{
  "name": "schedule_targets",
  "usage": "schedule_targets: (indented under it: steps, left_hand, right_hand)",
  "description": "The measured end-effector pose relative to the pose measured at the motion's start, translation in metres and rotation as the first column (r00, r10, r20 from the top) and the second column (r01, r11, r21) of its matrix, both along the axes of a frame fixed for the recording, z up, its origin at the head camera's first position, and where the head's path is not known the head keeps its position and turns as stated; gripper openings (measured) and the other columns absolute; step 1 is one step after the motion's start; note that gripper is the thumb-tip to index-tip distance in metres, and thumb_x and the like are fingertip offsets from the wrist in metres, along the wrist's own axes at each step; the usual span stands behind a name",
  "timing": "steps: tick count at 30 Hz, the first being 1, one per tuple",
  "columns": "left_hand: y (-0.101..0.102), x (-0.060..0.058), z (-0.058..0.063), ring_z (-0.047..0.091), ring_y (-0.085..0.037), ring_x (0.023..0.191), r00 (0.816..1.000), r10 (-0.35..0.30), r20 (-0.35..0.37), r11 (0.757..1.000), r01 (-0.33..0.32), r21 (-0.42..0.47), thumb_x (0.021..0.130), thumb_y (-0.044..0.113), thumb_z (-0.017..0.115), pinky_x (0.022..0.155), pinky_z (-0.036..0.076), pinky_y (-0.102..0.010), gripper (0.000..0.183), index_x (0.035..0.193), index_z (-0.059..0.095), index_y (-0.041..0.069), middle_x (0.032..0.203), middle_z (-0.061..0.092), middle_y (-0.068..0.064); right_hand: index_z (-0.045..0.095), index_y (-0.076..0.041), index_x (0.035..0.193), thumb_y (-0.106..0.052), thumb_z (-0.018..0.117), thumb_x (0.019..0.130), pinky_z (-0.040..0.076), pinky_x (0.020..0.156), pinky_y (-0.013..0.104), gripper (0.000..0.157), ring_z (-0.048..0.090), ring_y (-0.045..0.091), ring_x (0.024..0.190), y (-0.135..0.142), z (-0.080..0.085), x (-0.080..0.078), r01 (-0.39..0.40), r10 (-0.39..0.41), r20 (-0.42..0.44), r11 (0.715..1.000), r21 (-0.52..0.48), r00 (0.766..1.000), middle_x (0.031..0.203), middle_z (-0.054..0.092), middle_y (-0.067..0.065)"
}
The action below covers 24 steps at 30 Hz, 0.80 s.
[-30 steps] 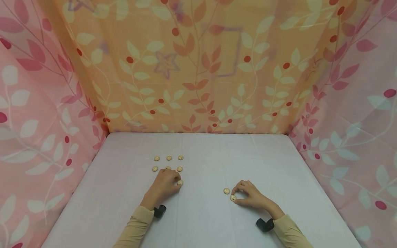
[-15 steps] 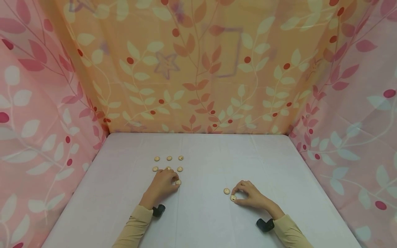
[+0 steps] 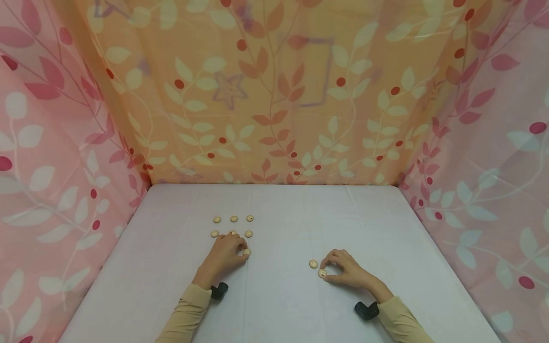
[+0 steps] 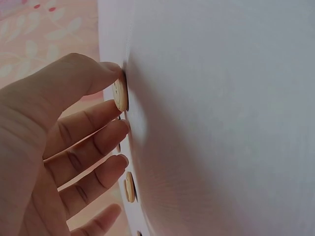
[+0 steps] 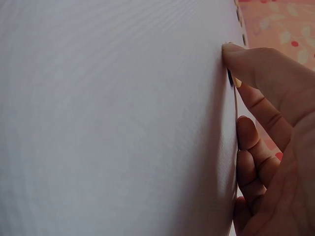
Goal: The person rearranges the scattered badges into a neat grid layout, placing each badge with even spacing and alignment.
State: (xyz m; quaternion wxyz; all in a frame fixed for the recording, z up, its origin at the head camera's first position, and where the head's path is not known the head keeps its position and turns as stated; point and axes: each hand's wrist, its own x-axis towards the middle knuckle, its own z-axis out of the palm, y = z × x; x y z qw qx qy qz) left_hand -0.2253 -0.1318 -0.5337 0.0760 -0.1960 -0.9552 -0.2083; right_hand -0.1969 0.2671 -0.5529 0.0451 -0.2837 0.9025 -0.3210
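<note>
My left hand [image 3: 225, 252] pinches a small round wooden disc [image 3: 246, 252] between thumb and index finger, low on the white table. The left wrist view shows this disc [image 4: 120, 91] tilted at the thumb tip, the other fingers loosely spread. On the right, my right hand [image 3: 347, 271] holds another wooden disc [image 3: 322, 273] by its edges with thumb and index finger; a dark mark shows on its face. Just beyond that one lies a loose disc [image 3: 313, 264]. In the right wrist view the thumb [image 5: 261, 64] mostly hides the held disc.
Several matching discs lie in two rows past my left hand, among them a far-row disc [image 3: 233, 218] and a near-row disc [image 3: 249, 234]. Another near-row disc is partly covered by the fingers. Patterned curtains [image 3: 274, 95] border the white table [image 3: 291, 209] on the far side and both flanks.
My left hand has shifted slightly left with its disc, then stayed still over the last half second. The right hand and its disc have kept their place.
</note>
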Motion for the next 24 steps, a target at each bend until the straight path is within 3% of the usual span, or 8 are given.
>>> schedule_targets:
  steps: [7,14,24]
  left_hand:
    - [0.000,-0.001,-0.001,0.044,-0.007,0.070,1.000,0.000,-0.017,1.000,0.000,0.011,0.074,0.025,0.071,0.085,0.036,-0.039,0.011,0.081,0.068,0.017,0.069,0.053,0.009]
    - [0.005,-0.004,-0.003,0.047,-0.007,0.073,0.997,-0.016,-0.080,1.000,0.015,-0.020,0.072,0.029,0.072,0.084,0.038,-0.041,0.016,0.084,0.068,0.019,0.075,0.057,0.011]
    - [0.030,-0.005,-0.004,0.052,-0.008,0.073,0.980,-0.141,-0.140,0.989,0.133,-0.068,0.073,0.035,0.074,0.078,0.039,-0.038,0.025,0.089,0.067,0.018,0.078,0.057,0.008]
  right_hand:
    - [0.061,-0.031,0.097,-0.038,0.071,0.079,0.031,0.085,0.038,0.021,0.039,0.010,0.098,0.000,0.000,0.000,-0.007,0.007,-0.014,1.000,-0.005,1.000,0.102,0.053,-0.014]
    - [0.061,-0.030,0.097,-0.036,0.071,0.079,0.031,0.085,0.039,0.022,0.040,0.011,0.098,0.000,0.000,0.000,-0.012,0.012,-0.019,1.000,-0.009,1.000,0.101,0.053,-0.013]
    - [0.062,-0.028,0.097,-0.034,0.072,0.079,0.032,0.085,0.037,0.022,0.040,0.011,0.098,0.000,0.002,0.002,-0.030,0.029,-0.046,0.999,-0.014,0.999,0.102,0.054,-0.011]
